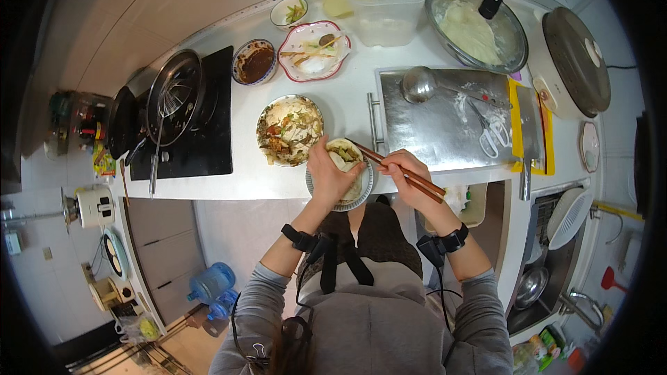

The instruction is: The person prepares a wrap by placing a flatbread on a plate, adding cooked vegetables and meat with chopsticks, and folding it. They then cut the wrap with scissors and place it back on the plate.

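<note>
My left hand (pixel 333 177) grips a pale bun or folded flatbread (pixel 341 147) whose opening shows a green, chopped filling (pixel 345 154). Below it, partly covered by the hand, is a plate with a striped rim (pixel 369 187) at the counter's front edge. In my right hand (pixel 409 177) is a pair of brown chopsticks (pixel 417 182), their tips at the bread's opening. Just left of the bread sits a bowl of mixed food (pixel 289 127), with pale bits, greens and brown sauce smeared around its inside.
Behind stand a bowl of brown sauce (pixel 255 62), a red-rimmed dish (pixel 311 74), a small bowl of greens (pixel 288 12) and a clear plastic tub (pixel 386 15). A metal board (pixel 417 130) carries a ladle (pixel 418 84), scissors (pixel 490 138) and a cleaver (pixel 529 130). A dough bowl (pixel 469 36) stands behind; the cooktop (pixel 216 130) is left.
</note>
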Available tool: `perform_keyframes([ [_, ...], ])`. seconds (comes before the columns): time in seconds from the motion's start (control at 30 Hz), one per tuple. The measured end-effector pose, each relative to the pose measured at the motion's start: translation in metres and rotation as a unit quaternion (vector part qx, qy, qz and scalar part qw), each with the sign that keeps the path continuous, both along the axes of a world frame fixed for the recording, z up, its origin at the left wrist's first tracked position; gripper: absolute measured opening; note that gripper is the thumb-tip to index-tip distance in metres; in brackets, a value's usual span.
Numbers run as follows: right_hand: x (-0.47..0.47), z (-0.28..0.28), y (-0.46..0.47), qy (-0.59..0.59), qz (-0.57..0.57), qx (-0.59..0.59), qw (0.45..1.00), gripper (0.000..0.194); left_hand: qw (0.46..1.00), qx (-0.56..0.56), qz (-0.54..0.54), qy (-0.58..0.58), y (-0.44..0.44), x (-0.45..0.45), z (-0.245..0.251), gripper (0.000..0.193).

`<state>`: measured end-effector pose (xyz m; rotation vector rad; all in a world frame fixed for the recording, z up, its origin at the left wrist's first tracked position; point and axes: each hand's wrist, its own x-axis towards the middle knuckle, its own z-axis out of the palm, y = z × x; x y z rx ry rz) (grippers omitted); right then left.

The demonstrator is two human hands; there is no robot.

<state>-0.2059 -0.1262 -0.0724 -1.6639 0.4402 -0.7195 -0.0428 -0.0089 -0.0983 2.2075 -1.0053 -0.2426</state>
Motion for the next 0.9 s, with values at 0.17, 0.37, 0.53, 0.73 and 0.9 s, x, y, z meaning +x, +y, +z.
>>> perform_keyframes([
  [0.17,-0.015,0.022,-0.034,0.059,-0.069,-0.069,0.994,0.022,0.999,0.022,-0.006,-0.029,0.002,0.008,0.006,0.076],
  [0.37,0.023,0.045,-0.068,0.086,0.046,-0.244,0.965,0.018,0.997,0.02,-0.044,0.063,0.005,0.019,0.01,0.058],
  [0.53,0.067,0.027,-0.057,0.248,0.242,-0.259,0.902,0.046,0.989,-0.024,-0.108,0.1,0.008,0.029,0.008,0.046],
  [0.73,0.091,-0.008,-0.039,0.284,0.284,-0.272,0.875,0.05,0.976,-0.047,-0.1,0.188,0.033,0.042,0.012,0.05],
  [0.9,0.09,-0.008,-0.043,0.327,0.268,-0.284,0.86,0.044,0.984,0.067,-0.067,0.154,0.076,0.034,0.025,0.057],
])
